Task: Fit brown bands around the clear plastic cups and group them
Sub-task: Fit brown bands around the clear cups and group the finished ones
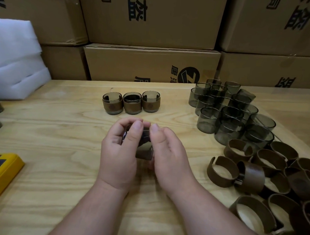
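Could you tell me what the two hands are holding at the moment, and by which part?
Both the left hand and right hand grip one cup by its sides; whether a band is on it cannot be told.

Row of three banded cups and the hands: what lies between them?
Only bare wooden table separates the banded cups from the left hand and right hand, per the head view.

Bare table (65, 124) lies open left of and before the hands (142, 148), while three banded cups (131, 102) stand ahead, unbanded cups (229, 110) and brown bands (265, 175) crowd the right, white foam (16, 61) and a yellow tray (4, 171) flank the left, cardboard boxes (151, 64) wall the back.
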Tool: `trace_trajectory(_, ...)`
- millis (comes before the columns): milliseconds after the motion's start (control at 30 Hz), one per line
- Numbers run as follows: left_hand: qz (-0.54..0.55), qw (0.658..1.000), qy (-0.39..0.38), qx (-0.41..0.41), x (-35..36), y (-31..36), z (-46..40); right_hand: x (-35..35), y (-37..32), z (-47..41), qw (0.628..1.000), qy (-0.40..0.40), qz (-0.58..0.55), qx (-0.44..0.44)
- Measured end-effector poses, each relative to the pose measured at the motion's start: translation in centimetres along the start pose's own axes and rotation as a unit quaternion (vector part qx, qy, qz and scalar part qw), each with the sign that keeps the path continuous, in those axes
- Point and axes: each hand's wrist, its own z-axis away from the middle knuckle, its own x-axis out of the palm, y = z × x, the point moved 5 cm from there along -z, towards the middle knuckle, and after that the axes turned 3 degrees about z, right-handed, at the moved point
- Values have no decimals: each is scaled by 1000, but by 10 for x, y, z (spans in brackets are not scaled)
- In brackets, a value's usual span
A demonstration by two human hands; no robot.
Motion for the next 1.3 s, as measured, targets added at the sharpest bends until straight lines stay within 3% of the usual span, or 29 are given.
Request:
trace_trajectory(100, 3, 999, 28, -20, -3, -1, -2, 5, -1, -1, 1000, -17, -23, -6)
trace_trajectory(200, 65, 992, 77, -78, -12, -8, -3, 11, -3, 3, 997, -33, -1, -67)
trace_trajectory(367, 186, 965, 107, -153, -16, -15, -9, 17, -9, 7, 975, -52, 125, -175)
trace_trajectory(467, 172, 967, 89, -168, -17, -19, -9, 16, -10, 9, 975, -35, 116, -184)
trace_trajectory(600, 168, 972, 84, -144, -18, -18, -8, 7, -9, 8, 992, 13, 86, -93)
trace_trajectory(767, 137, 979, 74, -132, -12, -16, -7, 9, -4, 4, 993, -6, 112, -32)
trace_trajectory(900, 145, 977, 81, -136, -14, -16, -8, 10, -5, 6, 993, 16, 97, -66)
trace_trajectory(1133, 174, 967, 68, -172, -13, -19, -10, 16, -16, 11, 950, -15, 223, -218)
trace_trajectory(1233, 130, 973, 76, -173, -13, -19, -7, 12, -20, 13, 958, 17, 165, -232)
trace_trajectory(1300, 123, 973, 89, -173, -12, -19, -5, 9, -20, 13, 969, 32, 146, -197)
